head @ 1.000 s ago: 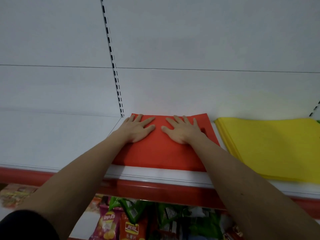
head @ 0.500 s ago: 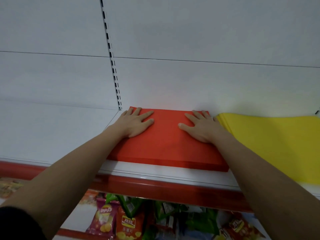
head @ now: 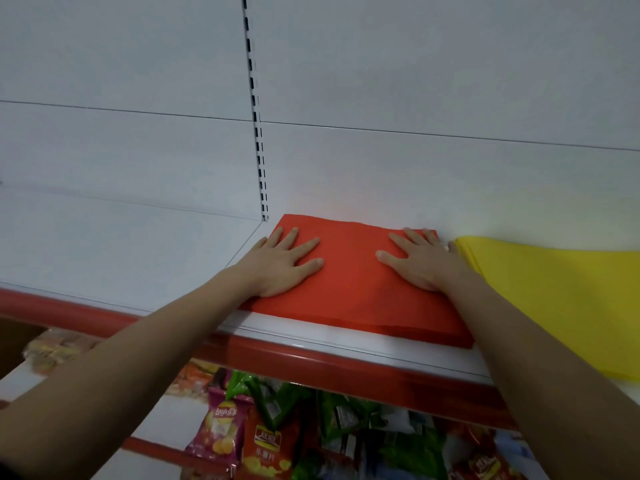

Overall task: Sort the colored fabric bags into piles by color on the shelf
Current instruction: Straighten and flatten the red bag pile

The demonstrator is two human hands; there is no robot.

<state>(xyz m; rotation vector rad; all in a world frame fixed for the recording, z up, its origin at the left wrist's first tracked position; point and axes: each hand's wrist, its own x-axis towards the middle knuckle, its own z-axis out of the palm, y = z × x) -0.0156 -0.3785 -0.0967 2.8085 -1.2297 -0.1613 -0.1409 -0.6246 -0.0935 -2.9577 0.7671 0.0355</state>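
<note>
Red fabric bags (head: 349, 278) lie stacked on the white shelf (head: 114, 251) against its back wall. Left hand (head: 282, 263) and right hand (head: 420, 261) press flat on top, fingers straight, gripping nothing. Yellow bags (head: 554, 299) lie just beside, to the right.

The red fabric bags (head: 349, 271) and yellow fabric bags (head: 554, 299) are looking matt and smooth. The shelf (head: 104, 251) is showing painted white, its red edge strip (head: 311, 362) shining glossy; the snack packets (head: 221, 431) are gleaming like plastic.
</note>
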